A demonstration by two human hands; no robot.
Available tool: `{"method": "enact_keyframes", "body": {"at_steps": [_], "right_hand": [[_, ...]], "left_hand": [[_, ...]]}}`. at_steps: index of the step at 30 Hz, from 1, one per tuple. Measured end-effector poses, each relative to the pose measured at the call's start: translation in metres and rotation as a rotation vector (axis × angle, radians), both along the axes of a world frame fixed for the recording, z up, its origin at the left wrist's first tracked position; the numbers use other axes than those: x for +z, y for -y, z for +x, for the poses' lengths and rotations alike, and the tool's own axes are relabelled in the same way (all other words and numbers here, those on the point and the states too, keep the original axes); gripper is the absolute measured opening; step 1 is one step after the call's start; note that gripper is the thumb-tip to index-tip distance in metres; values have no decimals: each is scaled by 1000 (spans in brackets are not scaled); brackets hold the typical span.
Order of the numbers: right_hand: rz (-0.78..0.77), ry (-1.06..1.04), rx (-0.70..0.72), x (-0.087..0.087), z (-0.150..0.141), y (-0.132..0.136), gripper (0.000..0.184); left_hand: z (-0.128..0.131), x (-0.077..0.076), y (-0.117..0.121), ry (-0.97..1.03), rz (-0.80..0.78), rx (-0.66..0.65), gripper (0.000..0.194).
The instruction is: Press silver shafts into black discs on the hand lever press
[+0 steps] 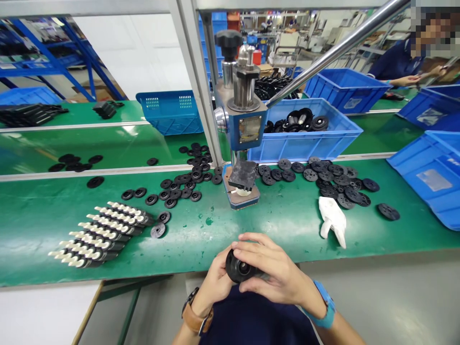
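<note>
black, plastic by the look: round flanged part (pixel 237 269), held between left hand (pixel 218 278) and right hand (pixel 276 266), right at the near edge of the green surface (pixel 283 215). clamped on by both sets of fingers, left at the rim, right over the top and side. cannot tell grip force or shape behind the flange.

main risk: could slip and drop to the floor (pixel 395 287) if turned on a loose grip this close to the edge. could get mixed up with loose black discs (pixel 196 196) if set down among them. also worth watching: tilted black block (pixel 242 175) under the press (pixel 246 129), likely to shift if bumped; tightly packed white-tipped parts (pixel 97 239), likely to topple if caught by a sleeve.
</note>
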State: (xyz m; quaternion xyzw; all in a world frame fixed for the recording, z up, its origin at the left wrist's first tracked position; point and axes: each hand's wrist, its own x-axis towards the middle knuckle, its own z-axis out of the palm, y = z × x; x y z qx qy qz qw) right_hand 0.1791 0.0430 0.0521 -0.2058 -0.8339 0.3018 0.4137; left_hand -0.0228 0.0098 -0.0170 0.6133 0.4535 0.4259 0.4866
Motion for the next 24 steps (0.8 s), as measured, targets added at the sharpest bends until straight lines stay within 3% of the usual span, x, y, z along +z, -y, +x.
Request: {"method": "enact_keyframes", "body": {"at_steps": [18,24], "right_hand": [[-45,-36,34,0,-2,4,62],[-84,-9,1,-3,-1,4,75]], "left_hand": [[6,6,0,54,-16,-30,40],[8,6,-1,88,-26,-29,40]]}}
